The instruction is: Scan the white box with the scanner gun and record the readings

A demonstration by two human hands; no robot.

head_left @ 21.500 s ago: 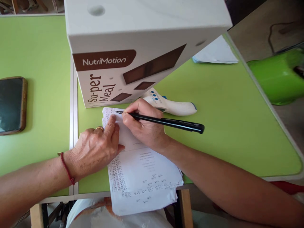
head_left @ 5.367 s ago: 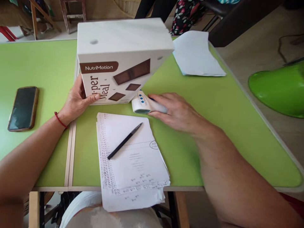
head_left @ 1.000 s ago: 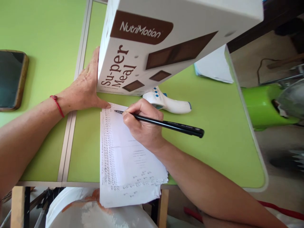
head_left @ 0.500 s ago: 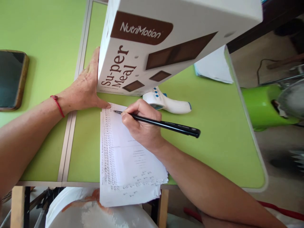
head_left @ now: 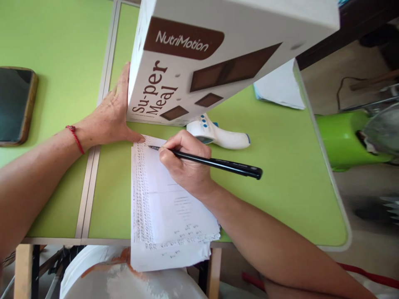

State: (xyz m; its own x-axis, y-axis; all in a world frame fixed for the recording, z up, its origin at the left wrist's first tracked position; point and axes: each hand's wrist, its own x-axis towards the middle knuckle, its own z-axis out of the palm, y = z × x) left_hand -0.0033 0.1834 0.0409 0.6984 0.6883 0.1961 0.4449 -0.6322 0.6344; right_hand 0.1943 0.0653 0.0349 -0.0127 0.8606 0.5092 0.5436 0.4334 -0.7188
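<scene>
My right hand (head_left: 188, 164) pinches a black pen (head_left: 218, 162), its tip on the stack of paper sheets (head_left: 168, 207). Rows of small handwriting fill the sheets' left side, with more marks near the bottom edge. With its thumb on the top left corner of the paper, my left hand (head_left: 109, 116) lies spread on the table. Its other fingers reach along the left side of a tall white NutriMotion box (head_left: 177, 70) and are partly hidden behind it. A white handheld infrared thermometer (head_left: 221, 137) lies just beyond my right hand, partly covered by it.
A phone in a brown case (head_left: 18, 106) lies at the left of the green folding table (head_left: 280, 199). White folded paper (head_left: 279, 87) is at the back right. A green bin (head_left: 343, 139) stands past the right edge; a white stool (head_left: 93, 274) is below the front edge.
The hands, pen and paper hold almost the same places. The view has shifted very slightly, so the box sits a touch further left.
</scene>
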